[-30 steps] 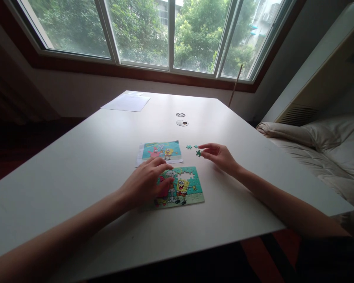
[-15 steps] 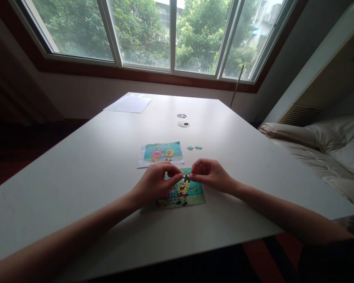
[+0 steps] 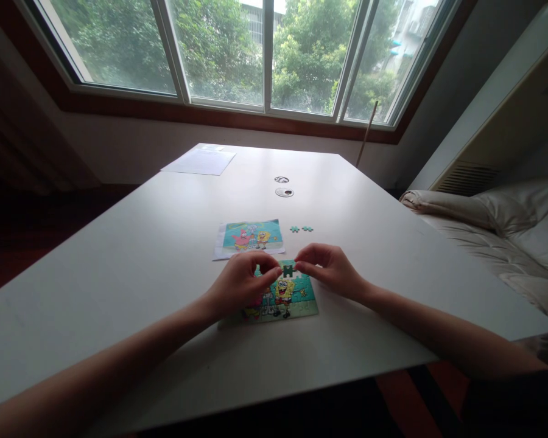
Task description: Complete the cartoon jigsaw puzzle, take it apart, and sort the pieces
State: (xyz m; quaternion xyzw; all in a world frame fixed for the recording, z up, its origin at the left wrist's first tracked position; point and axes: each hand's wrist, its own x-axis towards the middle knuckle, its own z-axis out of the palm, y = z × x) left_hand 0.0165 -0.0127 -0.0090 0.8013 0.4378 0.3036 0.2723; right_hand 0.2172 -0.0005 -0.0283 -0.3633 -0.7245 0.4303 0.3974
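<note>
A small dark green puzzle piece is held up between my two hands, over the upper part of a jigsaw puzzle. The fingertips of my left hand pinch its left side. On its right side are the closed thumb and finger of my right hand. Assembled pieces show a yellow square cartoon figure on a teal and green ground, and a pale gap shows behind the held piece. My left hand covers the puzzle's left part. Just beyond lies a printed reference picture of the same characters.
Two loose puzzle pieces lie right of the printed picture. Farther back, two round fittings are set in the white table. A sheet of paper rests at the far left corner. A cream leather sofa stands to the right.
The held piece has been raised and turned slightly between my fingertips, so more of the yellow figure shows below it. My right hand has shifted a little upward.
</note>
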